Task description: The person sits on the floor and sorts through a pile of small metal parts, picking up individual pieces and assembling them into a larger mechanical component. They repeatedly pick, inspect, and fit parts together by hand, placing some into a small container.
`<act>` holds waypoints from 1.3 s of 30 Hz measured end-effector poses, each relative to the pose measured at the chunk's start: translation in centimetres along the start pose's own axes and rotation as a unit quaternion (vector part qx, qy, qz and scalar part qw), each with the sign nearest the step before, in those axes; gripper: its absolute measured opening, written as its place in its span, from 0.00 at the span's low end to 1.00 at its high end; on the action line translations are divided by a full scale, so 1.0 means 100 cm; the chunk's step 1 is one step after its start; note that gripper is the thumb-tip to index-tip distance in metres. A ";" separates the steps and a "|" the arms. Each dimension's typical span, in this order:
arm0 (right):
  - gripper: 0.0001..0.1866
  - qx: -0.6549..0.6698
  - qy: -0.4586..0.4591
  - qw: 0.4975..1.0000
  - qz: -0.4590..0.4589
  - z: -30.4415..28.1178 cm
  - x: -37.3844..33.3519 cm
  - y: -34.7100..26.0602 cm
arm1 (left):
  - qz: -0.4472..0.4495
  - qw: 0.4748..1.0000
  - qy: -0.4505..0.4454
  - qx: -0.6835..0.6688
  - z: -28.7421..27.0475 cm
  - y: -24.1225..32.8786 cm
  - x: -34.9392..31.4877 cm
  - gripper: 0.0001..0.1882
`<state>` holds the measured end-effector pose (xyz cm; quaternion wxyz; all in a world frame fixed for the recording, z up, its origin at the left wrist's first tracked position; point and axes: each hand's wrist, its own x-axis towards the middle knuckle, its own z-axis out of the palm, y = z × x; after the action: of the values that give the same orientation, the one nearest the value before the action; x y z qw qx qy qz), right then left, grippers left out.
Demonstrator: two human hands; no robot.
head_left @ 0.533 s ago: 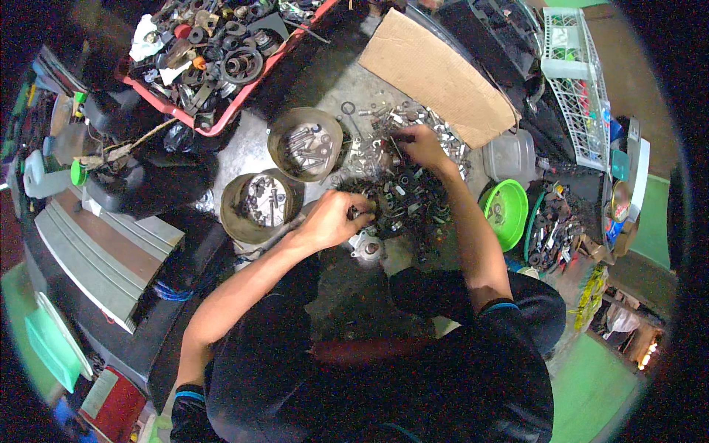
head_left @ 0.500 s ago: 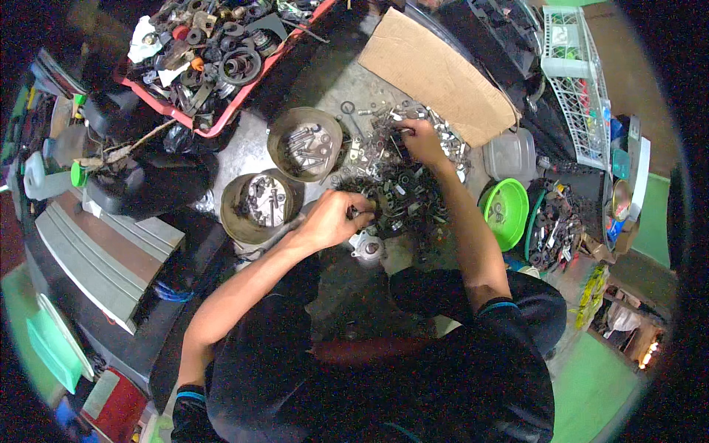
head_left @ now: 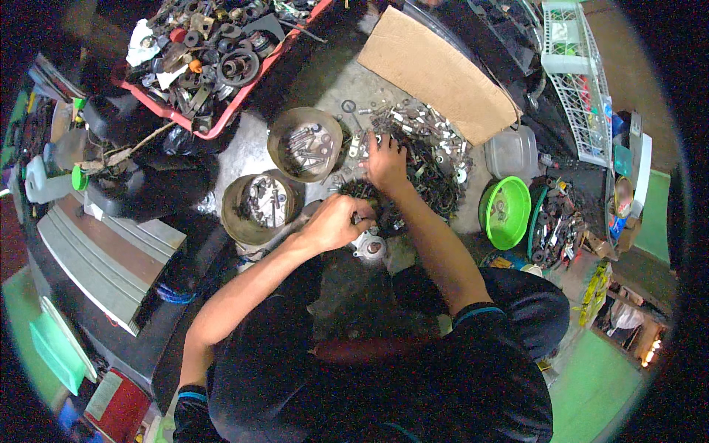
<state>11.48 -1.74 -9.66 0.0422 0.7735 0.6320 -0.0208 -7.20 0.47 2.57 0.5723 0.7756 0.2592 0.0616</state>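
A heap of loose metal hardware (head_left: 432,177), with dark small parts, nuts and bolts, is spread over the floor before me. My right hand (head_left: 386,166) lies over its left side, palm down, fingers stretched out and apart. At the heap's near left edge my left hand (head_left: 336,221) is closed, thumb and fingers together; what they hold is too small to name. Just below those fingers sits a silver cast metal part (head_left: 368,247). Left of the hands stand two round tins, the far one (head_left: 305,111) with long bolts, the near one (head_left: 235,235) with bolts and small parts.
A red crate (head_left: 214,131) full of used parts is at the far left. Brown cardboard (head_left: 436,70) lies beyond the heap. On the right are a clear plastic tub (head_left: 512,151), a green bowl (head_left: 509,235) with a few pieces, and a pile of parts (head_left: 557,225).
My right hand has moved left and nearer across the heap, and its fingers have spread from a pointed, bunched pose. My left hand has stayed almost in place.
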 end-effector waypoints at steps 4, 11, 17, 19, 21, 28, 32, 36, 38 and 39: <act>0.41 0.050 -0.045 0.998 0.011 0.003 0.008 0.008 | 0.035 0.999 0.022 -0.021 0.004 -0.011 -0.002 0.07; 0.38 0.292 -0.038 0.955 0.034 -0.010 0.003 0.050 | -0.008 1.000 0.004 -0.014 -0.001 -0.010 -0.003 0.08; 0.34 0.444 -0.178 0.878 0.005 -0.046 0.004 0.059 | -0.001 1.000 -0.019 -0.016 0.001 -0.010 -0.001 0.08; 0.31 0.357 -0.110 0.927 -0.035 -0.036 0.007 0.061 | -0.005 1.000 -0.025 -0.016 0.000 -0.009 -0.002 0.09; 0.28 0.342 -0.065 0.938 -0.001 -0.040 0.014 0.058 | -0.009 1.000 -0.022 -0.011 0.001 -0.011 -0.002 0.09; 0.30 0.166 0.007 0.986 0.008 0.014 -0.028 -0.008 | -0.006 0.999 -0.038 -0.005 0.000 -0.005 0.002 0.08; 0.29 0.135 -0.033 0.990 0.019 0.013 -0.027 -0.020 | 0.027 1.000 -0.013 -0.007 0.007 -0.017 -0.005 0.08; 0.21 0.069 0.024 0.997 0.016 0.018 -0.019 -0.022 | 0.037 0.999 -0.022 -0.010 0.004 -0.013 -0.001 0.08; 0.21 0.089 -0.019 0.995 0.036 0.014 -0.011 -0.019 | 0.053 0.998 -0.013 -0.002 0.006 -0.017 0.001 0.07; 0.23 0.141 -0.042 0.989 0.027 0.011 -0.007 -0.014 | 0.024 1.000 -0.013 -0.008 0.001 -0.014 0.000 0.07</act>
<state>10.01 -2.22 -10.75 -0.0399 0.7868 0.5995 -0.1413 -7.67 0.67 1.27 0.5799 0.7780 0.2322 0.0675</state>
